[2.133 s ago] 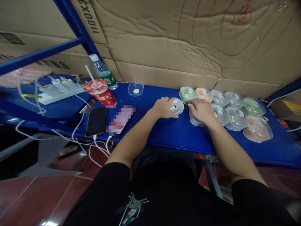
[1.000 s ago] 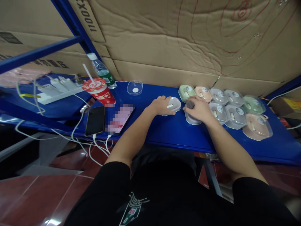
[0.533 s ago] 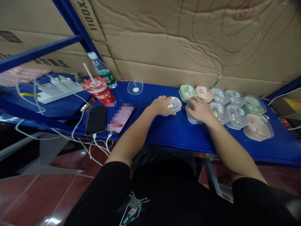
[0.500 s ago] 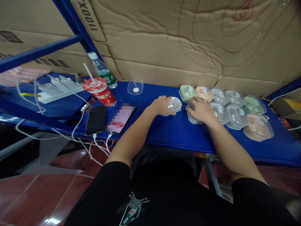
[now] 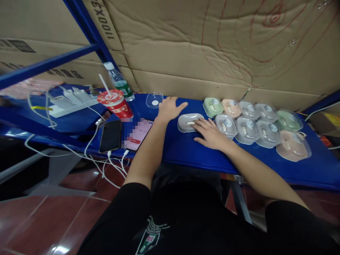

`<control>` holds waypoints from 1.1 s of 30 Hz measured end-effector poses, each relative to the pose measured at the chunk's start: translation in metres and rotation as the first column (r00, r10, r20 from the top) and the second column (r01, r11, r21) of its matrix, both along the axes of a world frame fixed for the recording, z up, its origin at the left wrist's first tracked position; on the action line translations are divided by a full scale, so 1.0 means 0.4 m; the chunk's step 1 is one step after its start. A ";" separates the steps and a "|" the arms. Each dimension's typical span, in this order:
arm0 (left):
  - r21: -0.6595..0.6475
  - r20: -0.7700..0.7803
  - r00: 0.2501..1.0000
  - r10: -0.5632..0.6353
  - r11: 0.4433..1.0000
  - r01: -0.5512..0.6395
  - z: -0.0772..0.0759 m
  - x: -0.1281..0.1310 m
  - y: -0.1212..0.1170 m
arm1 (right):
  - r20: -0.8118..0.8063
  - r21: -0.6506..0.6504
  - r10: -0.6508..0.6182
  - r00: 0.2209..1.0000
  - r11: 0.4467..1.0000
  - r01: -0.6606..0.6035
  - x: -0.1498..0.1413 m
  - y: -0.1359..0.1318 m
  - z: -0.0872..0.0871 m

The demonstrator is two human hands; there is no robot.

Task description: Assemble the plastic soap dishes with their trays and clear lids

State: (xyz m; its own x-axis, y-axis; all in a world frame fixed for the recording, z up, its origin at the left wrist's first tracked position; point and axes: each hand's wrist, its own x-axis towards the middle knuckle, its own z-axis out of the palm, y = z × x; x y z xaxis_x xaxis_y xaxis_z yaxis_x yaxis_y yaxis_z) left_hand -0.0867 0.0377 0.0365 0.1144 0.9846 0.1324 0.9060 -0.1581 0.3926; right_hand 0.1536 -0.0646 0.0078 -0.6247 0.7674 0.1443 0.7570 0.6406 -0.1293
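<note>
A grey, shallow rounded box [image 5: 185,123] with a pale strip on top sits on the blue table in front of me. My right hand [image 5: 211,134] lies over the box's right end, its fingers stretched and touching it near the strip. To the left, my left hand [image 5: 170,109] is spread, thumb out, holding nothing I can see. Its fingertips reach the right side of a clear plastic lid [image 5: 153,101] with a white round sticker; whether they touch cannot be made out. Just right of my right hand stands a grey box with a clear cover [image 5: 226,126].
Covered boxes in green [image 5: 213,107], peach [image 5: 293,145] and grey [image 5: 247,131] stand in two rows at right. Leftward are a red cup [image 5: 117,105] with a straw, a water bottle [image 5: 122,84], two phones on cables [image 5: 110,136] and a power strip [image 5: 74,102]. Cardboard [image 5: 170,46] walls the back.
My left hand has left the uncovered grey box and moved left towards the clear lid, opening. My right hand has let go of the covered grey box and shifted left onto the uncovered one.
</note>
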 end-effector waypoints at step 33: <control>0.219 0.439 0.820 -0.368 0.929 0.299 0.004 0.020 0.001 | -0.372 -0.056 -0.284 0.884 0.957 0.284 0.007 0.002 -0.005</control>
